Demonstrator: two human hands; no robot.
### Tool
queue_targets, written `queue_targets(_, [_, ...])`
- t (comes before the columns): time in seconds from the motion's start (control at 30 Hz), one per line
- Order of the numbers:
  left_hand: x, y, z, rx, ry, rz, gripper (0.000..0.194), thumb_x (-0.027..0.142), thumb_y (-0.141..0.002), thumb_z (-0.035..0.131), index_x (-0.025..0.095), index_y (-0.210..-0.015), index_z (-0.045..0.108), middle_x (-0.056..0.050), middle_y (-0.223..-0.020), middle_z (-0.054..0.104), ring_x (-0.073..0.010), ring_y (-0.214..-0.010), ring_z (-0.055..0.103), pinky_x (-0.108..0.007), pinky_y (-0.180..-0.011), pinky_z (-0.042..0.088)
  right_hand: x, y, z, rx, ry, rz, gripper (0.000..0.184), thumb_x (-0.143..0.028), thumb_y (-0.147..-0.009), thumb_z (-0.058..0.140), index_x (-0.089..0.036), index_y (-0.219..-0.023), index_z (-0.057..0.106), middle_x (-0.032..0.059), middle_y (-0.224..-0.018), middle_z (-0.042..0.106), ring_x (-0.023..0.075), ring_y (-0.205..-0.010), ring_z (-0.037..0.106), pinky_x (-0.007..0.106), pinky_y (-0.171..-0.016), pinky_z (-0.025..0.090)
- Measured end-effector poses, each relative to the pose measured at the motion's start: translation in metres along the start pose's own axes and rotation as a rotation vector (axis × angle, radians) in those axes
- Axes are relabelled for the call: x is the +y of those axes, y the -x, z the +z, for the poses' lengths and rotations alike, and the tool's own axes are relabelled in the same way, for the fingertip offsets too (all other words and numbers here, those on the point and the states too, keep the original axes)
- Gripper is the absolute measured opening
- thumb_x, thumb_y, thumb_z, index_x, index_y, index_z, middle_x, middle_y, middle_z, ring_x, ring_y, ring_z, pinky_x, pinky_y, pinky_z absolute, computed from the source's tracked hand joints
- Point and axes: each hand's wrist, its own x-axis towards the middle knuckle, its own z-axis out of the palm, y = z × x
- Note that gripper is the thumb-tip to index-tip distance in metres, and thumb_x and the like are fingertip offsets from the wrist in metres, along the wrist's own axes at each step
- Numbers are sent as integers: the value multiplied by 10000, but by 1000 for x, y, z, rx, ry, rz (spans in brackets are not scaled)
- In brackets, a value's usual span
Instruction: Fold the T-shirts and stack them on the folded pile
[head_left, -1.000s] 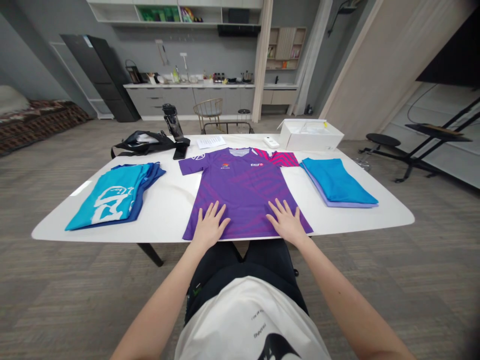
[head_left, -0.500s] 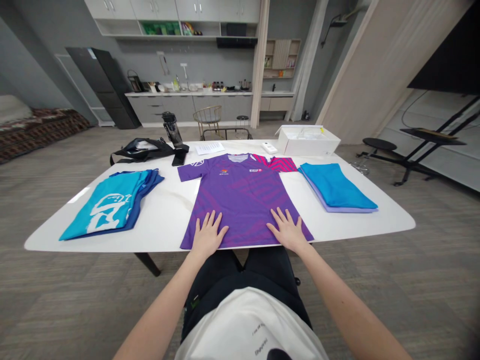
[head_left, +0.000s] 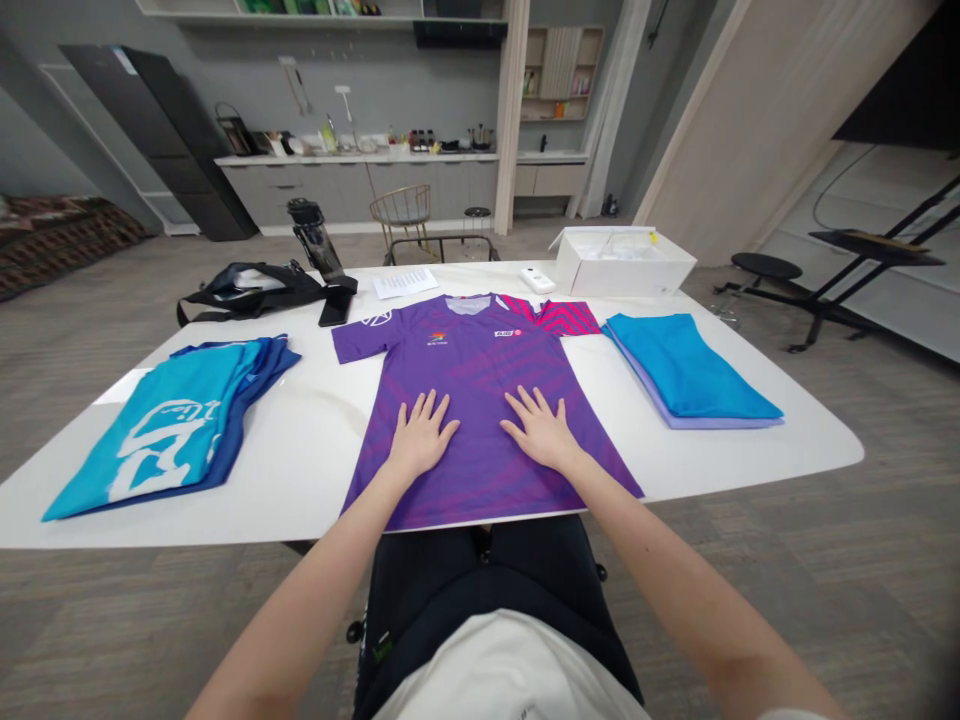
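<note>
A purple T-shirt (head_left: 472, 370) lies spread flat, front up, with its collar away from me and its hem along the near table edge. One sleeve, on the right, has pink stripes. My left hand (head_left: 421, 435) rests palm down on the shirt's left middle, fingers spread. On the right middle of the same shirt lies my right hand (head_left: 538, 428), also flat with fingers apart. Neither hand grips the fabric. Folded turquoise and dark blue garments (head_left: 176, 425) lie to the left. To the right, a folded blue garment (head_left: 682, 365) sits on a lilac one.
The white table (head_left: 300, 450) carries a black bag (head_left: 251, 290), a dark bottle (head_left: 315, 240), a black phone (head_left: 335, 305), a printed sheet (head_left: 405, 283), a small white device (head_left: 537, 280) and a white box (head_left: 622, 265) along its far side. A chair (head_left: 403, 208) stands beyond.
Both hands have slid up the shirt from near the hem toward its middle, staying flat, with the right also shifting inward. My view has tilted down and come closer to the table.
</note>
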Motion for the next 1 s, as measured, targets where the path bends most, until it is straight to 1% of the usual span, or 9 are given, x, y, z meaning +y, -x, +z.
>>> queue_targets(0.1, [0, 3, 8, 9, 4, -8, 692, 626, -1044, 209, 273, -1628, 328, -62, -1702, 264, -285, -1578, 239, -575, -1282, 170, 3, 2, 10, 5, 24, 11, 706, -690, -1031, 210, -348, -1645, 273, 19, -1716, 227, 329, -1586, 145, 705, -1226, 49])
queue_targets(0.23, [1, 6, 8, 10, -4, -20, 685, 623, -1044, 210, 286, -1629, 322, -46, -1703, 262, -274, -1582, 230, -559, -1288, 165, 5, 3, 16, 30, 26, 14, 698, -695, -1029, 220, -366, -1642, 277, 13, -1713, 237, 329, -1583, 157, 705, -1225, 38])
queue_targets(0.37, [3, 6, 5, 3, -15, -20, 677, 615, -1046, 217, 290, -1631, 317, -43, -1701, 268, -272, -1581, 231, -550, -1290, 168, 5, 2, 15, 34, 28, 11, 694, -692, -1032, 222, -360, -1638, 290, 18, -1711, 245, 327, -1583, 159, 706, -1223, 43])
queue_targets(0.6, [3, 5, 4, 14, -8, -24, 671, 612, -1048, 215, 290, -1626, 327, -45, -1697, 280, -266, -1577, 243, -554, -1287, 174, 2, 2, 9, -4, 35, 24, 691, -680, -1035, 242, -352, -1641, 286, 28, -1714, 234, 331, -1583, 157, 694, -1227, 42])
queue_targets(0.77, [4, 5, 5, 15, -11, -22, 659, 596, -1050, 226, 294, -1626, 331, -37, -1699, 276, -267, -1579, 238, -543, -1295, 160, 1, 2, 8, 2, 46, 23, 689, -677, -1036, 233, -356, -1644, 278, 12, -1716, 221, 326, -1587, 147, 686, -1234, 54])
queue_targets(0.87, [4, 7, 6, -3, -7, -33, 658, 598, -1047, 239, 304, -1628, 326, -30, -1698, 277, -271, -1583, 226, -546, -1298, 156, 3, 3, 10, -20, 52, 16, 690, -679, -1034, 225, -366, -1647, 265, 4, -1715, 221, 332, -1588, 141, 693, -1233, 64])
queue_targets(0.93, [0, 2, 3, -22, 8, -38, 668, 612, -1039, 253, 318, -1638, 297, -26, -1699, 273, -275, -1584, 224, -553, -1297, 159, 6, -1, 10, -43, 51, 12, 701, -695, -1026, 225, -375, -1648, 258, 4, -1716, 215, 343, -1588, 139, 708, -1226, 81])
queue_targets(1.0, [-7, -14, -3, -21, 20, -41, 683, 625, -1033, 262, 326, -1647, 262, -25, -1706, 254, -281, -1584, 220, -559, -1297, 152, 12, -15, 5, -59, 45, 11, 716, -709, -1019, 223, -373, -1651, 251, 9, -1717, 207, 347, -1587, 139, 707, -1226, 102])
